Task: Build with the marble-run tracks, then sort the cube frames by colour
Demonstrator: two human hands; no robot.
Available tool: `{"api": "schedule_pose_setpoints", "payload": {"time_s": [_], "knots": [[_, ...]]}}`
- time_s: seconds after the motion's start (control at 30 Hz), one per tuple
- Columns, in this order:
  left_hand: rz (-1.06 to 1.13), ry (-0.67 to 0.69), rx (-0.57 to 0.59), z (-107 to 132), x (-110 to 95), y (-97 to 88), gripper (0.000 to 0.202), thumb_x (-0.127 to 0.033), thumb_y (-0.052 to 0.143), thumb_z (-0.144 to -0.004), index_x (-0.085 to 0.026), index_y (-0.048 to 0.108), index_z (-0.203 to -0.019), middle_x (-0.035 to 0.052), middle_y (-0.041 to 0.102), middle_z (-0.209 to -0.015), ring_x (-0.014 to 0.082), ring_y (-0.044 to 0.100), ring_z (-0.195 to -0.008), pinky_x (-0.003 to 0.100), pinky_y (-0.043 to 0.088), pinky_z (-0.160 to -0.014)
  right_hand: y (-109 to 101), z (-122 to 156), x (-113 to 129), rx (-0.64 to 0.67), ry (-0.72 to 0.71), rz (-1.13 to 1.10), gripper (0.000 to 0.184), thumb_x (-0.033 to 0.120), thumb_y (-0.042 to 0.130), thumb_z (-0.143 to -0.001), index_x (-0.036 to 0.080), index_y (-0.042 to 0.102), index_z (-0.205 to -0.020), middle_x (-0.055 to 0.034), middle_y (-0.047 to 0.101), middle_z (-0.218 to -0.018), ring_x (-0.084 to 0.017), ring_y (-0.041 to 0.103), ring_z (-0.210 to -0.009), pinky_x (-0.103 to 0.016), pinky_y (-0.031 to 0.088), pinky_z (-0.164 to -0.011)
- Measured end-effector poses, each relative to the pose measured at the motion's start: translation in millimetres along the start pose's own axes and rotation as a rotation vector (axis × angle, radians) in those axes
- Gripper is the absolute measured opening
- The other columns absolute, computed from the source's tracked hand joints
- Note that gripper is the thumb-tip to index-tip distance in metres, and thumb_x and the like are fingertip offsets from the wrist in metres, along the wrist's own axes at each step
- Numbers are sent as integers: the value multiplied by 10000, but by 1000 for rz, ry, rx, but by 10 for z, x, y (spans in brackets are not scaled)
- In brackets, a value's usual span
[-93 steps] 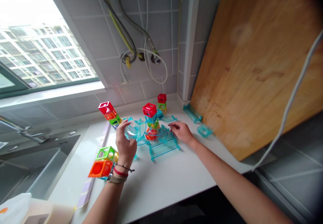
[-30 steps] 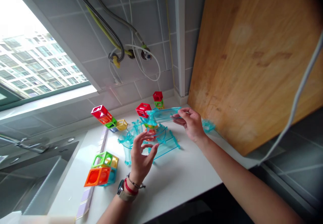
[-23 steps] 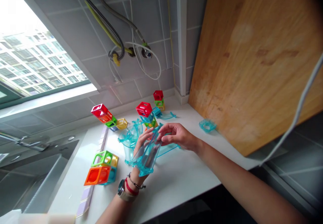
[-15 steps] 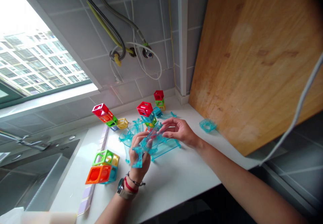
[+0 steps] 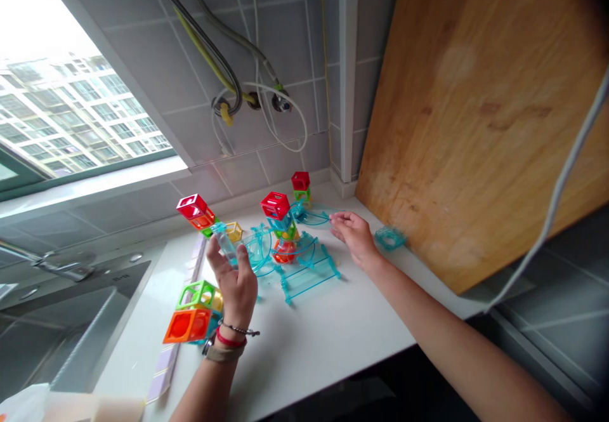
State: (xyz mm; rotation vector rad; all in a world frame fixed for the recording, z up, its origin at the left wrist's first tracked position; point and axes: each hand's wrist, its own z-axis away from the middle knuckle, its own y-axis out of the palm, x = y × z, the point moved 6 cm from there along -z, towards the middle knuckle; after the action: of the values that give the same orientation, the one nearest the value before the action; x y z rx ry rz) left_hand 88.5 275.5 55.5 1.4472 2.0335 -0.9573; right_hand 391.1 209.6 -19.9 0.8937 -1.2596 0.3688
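Between the thumb and fingers of my left hand is a short translucent blue track piece, raised in front of the left stack of coloured cubes. My right hand pinches the near end of a curved translucent blue track piece, whose far end lies by the small back stack. Amid the middle, a tall stack of red, blue, green and orange cubes has curved blue track around it. A straight blue track piece lies in front of that stack.
Orange, green and blue cubes stand at the counter's left, by a purple strip. A coil of blue pieces lies by the wooden board. Further left is the sink; hoses hang on the tiled wall.
My hands have moved apart. The left went leftward and up with a short blue track piece; the right moved slightly right and now pinches the curved track. The straight piece in front shows more fully.
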Motion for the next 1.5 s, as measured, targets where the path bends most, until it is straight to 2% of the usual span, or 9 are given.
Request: {"api": "schedule_pose_setpoints", "payload": {"time_s": [0.13, 0.5, 0.6, 0.8, 1.03, 1.13, 1.27, 1.4, 1.5], "knots": [[-134, -7, 29, -26, 56, 7, 464, -209, 624, -953, -234, 590, -1415, 163, 517, -1480, 317, 557, -1328, 467, 521, -1061, 55, 25, -112, 44, 57, -4, 346, 361, 874, -682, 203, 727, -953, -101, 780, -1116, -241, 751, -1027, -392, 664, -864], [-195, -24, 217, 27, 230, 152, 616, -160, 645, -890, -267, 570, -1492, 186, 393, -1623, 397, 413, -1512, 544, 564, -1054, 274, 179, -100, 275, 145, -36, 249, 316, 820, -789, 210, 790, -1013, -82, 812, -1042, -272, 794, -1009, -415, 668, -875], [-224, 21, 211, 16, 205, 150, 611, -180, 673, -885, -248, 570, -1483, 191, 424, -1599, 395, 400, -1522, 595, 443, -1180, 244, 160, -53, 261, 94, -14, 208, 335, 782, -806, 206, 797, -969, -88, 809, -1100, -266, 783, -1048, -405, 645, -909], [-211, 105, 129, -4, 48, 112, 529, -263, 716, -898, -225, 581, -1407, 180, 514, -1515, 376, 442, -1484, 604, 359, -1228, 133, 85, 138, 119, -227, 307, 189, 370, 673, -845, 215, 775, -879, -73, 804, -942, -264, 746, -963, -420, 599, -896], [-124, 385, 1, 187, -485, 54, 322, -194, 711, -902, -236, 667, -1218, 126, 622, -1418, 338, 574, -1363, 584, 465, -1143, 183, 150, 232, 137, -368, 476, 205, 398, 634, -882, 230, 749, -893, -63, 790, -948, -252, 733, -937, -350, 588, -806], [20, 495, 169, 394, -630, 147, 318, -114, 675, -907, -244, 665, -1196, 91, 739, -1169, 256, 724, -1064, 427, 602, -925, 176, 169, 252, 146, -403, 534, 210, 402, 621, -902, 233, 746, -914, -66, 782, -981, -248, 728, -961, -337, 584, -793], [118, 570, 574, 685, -731, 378, 268, -88, 620, -946, -232, 653, -1170, 12, 747, -823, 136, 675, -627, 248, 543, -624, 143, 179, 281, 144, -482, 606, 213, 387, 599, -935, 230, 744, -949, -73, 772, -1027, -242, 722, -986, -335, 580, -821], [58, 550, 825, 813, -736, 517, 111, -157, 616, -969, -243, 670, -1015, -6, 726, -749, 142, 659, -582, 245, 482, -560, 142, 177, 272, 130, -522, 690, 244, 410, 570, -959, 231, 736, -966, -79, 770, -1006, -243, 724, -978, -342, 584, -831], [65, 532, 863, 819, -731, 531, 110, -161, 608, -966, -251, 669, -951, 1, 732, -752, 162, 684, -613, 254, 479, -575, 153, 221, 338, 130, -559, 750, 266, 421, 541, -978, 232, 728, -964, -89, 764, -996, -248, 721, -958, -350, 589, -822]]}}
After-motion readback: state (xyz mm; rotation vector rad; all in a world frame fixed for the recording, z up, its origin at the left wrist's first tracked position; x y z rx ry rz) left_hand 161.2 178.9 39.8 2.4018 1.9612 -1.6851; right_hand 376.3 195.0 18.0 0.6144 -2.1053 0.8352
